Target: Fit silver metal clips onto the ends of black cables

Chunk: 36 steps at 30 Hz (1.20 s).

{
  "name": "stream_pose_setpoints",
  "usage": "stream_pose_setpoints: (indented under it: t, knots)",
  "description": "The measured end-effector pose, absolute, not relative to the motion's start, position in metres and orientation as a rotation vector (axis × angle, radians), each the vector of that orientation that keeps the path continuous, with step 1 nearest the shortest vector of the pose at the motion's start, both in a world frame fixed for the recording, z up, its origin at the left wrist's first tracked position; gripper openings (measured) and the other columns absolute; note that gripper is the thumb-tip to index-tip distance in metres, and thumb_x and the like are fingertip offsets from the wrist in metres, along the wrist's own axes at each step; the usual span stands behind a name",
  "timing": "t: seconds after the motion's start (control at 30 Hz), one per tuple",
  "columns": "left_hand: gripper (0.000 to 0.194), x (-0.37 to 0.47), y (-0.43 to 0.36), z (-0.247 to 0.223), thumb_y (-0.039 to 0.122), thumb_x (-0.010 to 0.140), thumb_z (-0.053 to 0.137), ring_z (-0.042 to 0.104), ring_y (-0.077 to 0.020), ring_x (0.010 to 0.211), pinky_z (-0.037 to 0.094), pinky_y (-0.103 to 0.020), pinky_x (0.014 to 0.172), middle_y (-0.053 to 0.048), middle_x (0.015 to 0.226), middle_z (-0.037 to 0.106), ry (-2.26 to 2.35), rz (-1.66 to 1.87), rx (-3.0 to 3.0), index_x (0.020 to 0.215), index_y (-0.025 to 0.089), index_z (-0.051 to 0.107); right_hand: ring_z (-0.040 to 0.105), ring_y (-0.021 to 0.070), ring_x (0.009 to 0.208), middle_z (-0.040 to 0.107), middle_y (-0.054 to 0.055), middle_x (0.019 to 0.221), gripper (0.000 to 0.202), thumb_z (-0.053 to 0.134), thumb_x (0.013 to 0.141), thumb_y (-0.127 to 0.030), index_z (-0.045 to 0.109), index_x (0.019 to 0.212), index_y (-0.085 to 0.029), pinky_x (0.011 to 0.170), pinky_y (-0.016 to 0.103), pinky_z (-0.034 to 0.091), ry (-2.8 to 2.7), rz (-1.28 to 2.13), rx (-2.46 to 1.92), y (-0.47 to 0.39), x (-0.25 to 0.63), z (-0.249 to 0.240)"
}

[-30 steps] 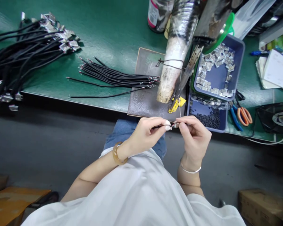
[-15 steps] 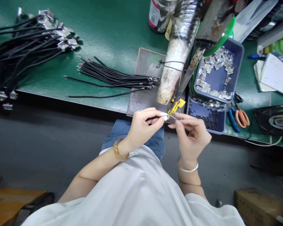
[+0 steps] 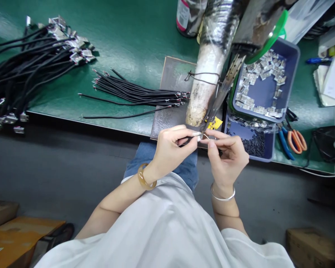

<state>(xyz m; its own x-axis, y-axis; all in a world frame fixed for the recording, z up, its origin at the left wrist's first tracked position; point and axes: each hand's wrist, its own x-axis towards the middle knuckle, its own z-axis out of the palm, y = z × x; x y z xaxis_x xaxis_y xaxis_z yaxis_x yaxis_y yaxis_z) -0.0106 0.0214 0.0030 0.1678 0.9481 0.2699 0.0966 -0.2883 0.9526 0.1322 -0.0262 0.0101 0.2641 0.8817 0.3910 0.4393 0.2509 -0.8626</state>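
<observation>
Just past the table's front edge, my left hand (image 3: 174, 147) pinches a small silvery connector (image 3: 199, 138) at the end of a black cable, mostly hidden by the fingers. My right hand (image 3: 226, 154) is closed in a pinch on a thin pale wire (image 3: 206, 136) at the connector's right side. Directly behind the fingertips are the yellow clip (image 3: 215, 123) and the metal tip of a tool. A row of black cables (image 3: 139, 93) with stripped ends lies to the left, partly on a dark board (image 3: 167, 121).
A wrapped cylinder (image 3: 205, 78) leans down behind the hands. At right stand a blue bin of metal shells (image 3: 292, 70) and a bin of small black parts (image 3: 254, 143), beside pliers (image 3: 297, 141). Finished-looking cables (image 3: 25, 63) are heaped far left.
The view has shifted slightly, so the bins appear further right. Both hands remain together at the connector, with the fingertips a little closer to each other.
</observation>
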Motion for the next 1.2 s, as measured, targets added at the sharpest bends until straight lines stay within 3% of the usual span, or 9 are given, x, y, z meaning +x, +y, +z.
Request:
stream_pose_setpoints:
  t: [0.3, 0.47, 0.67, 0.9, 0.97, 1.07, 1.13, 1.2]
  knots:
    - [0.011, -0.009, 0.021, 0.006, 0.013, 0.083, 0.068, 0.040, -0.0060, 0.051, 0.031, -0.021, 0.049, 0.003, 0.060, 0.056, 1.063, 1.256, 1.586, 0.084, 0.015, 0.079, 0.076, 0.0203, 0.099, 0.079, 0.006, 0.104, 0.007, 0.070, 0.088, -0.018, 0.064, 0.086, -0.022, 0.075, 0.032, 0.065, -1.394, 0.437, -1.395, -0.024, 0.132, 0.013]
    - [0.009, -0.005, 0.020, 0.010, 0.013, 0.081, 0.068, 0.042, -0.0053, 0.051, 0.032, -0.020, 0.048, 0.002, 0.064, 0.063, 1.077, 1.267, 1.487, 0.078, 0.014, 0.076, 0.076, 0.0160, 0.089, 0.078, 0.003, 0.102, 0.010, 0.071, 0.086, -0.013, 0.068, 0.086, -0.022, 0.070, 0.027, 0.063, -1.402, 0.416, -1.405, -0.024, 0.130, 0.019]
    - [0.009, -0.005, 0.016, 0.008, 0.013, 0.079, 0.065, 0.049, -0.0054, 0.054, 0.033, -0.017, 0.046, -0.001, 0.071, 0.070, 1.102, 1.153, 1.356, 0.075, 0.012, 0.073, 0.076, 0.0173, 0.097, 0.079, 0.003, 0.105, 0.013, 0.070, 0.086, -0.010, 0.066, 0.088, -0.023, 0.081, 0.030, 0.063, -1.512, 0.399, -1.385, -0.030, 0.132, 0.016]
    - [0.012, -0.014, 0.010, 0.010, 0.012, 0.084, 0.062, 0.057, -0.0082, 0.060, 0.038, -0.019, 0.052, -0.001, 0.071, 0.070, 1.093, 1.101, 1.613, 0.079, 0.014, 0.073, 0.077, 0.0179, 0.088, 0.079, 0.002, 0.101, 0.012, 0.070, 0.086, -0.012, 0.066, 0.088, -0.023, 0.072, 0.031, 0.064, -1.509, 0.422, -1.409, -0.040, 0.135, 0.018]
    - [0.014, -0.019, 0.002, 0.012, 0.013, 0.087, 0.060, 0.059, -0.0104, 0.062, 0.040, -0.022, 0.057, -0.001, 0.070, 0.069, 1.051, 0.958, 1.918, 0.079, 0.016, 0.071, 0.077, 0.0179, 0.076, 0.078, 0.001, 0.087, 0.012, 0.071, 0.086, -0.012, 0.067, 0.087, -0.023, 0.060, 0.029, 0.061, -1.406, 0.398, -1.379, -0.045, 0.136, 0.025]
    - [0.015, -0.020, -0.021, 0.011, 0.009, 0.087, 0.059, 0.061, -0.0151, 0.062, 0.039, -0.028, 0.057, -0.004, 0.069, 0.067, 0.818, 0.444, 2.445, 0.076, 0.015, 0.067, 0.072, 0.0194, 0.060, 0.064, -0.003, 0.060, 0.012, 0.070, 0.086, -0.015, 0.066, 0.080, -0.024, 0.044, 0.029, 0.052, -1.252, 0.239, -1.256, -0.055, 0.139, 0.040]
    - [0.017, -0.015, -0.043, 0.006, 0.004, 0.084, 0.060, 0.061, -0.0173, 0.060, 0.038, -0.031, 0.055, -0.007, 0.068, 0.067, 0.560, 0.130, 2.603, 0.071, 0.015, 0.064, 0.071, 0.0198, 0.059, 0.062, -0.003, 0.058, 0.014, 0.071, 0.086, -0.016, 0.064, 0.077, -0.025, 0.043, 0.030, 0.050, -1.336, 0.250, -1.241, -0.060, 0.142, 0.049]
    - [0.019, -0.006, -0.065, -0.002, 0.003, 0.080, 0.064, 0.061, -0.0183, 0.059, 0.040, -0.032, 0.057, -0.007, 0.065, 0.066, 0.398, -0.052, 2.652, 0.067, 0.016, 0.063, 0.074, 0.0186, 0.067, 0.071, -0.001, 0.070, 0.014, 0.070, 0.087, -0.015, 0.062, 0.079, -0.024, 0.048, 0.028, 0.051, -1.588, 0.420, -1.328, -0.062, 0.145, 0.055]
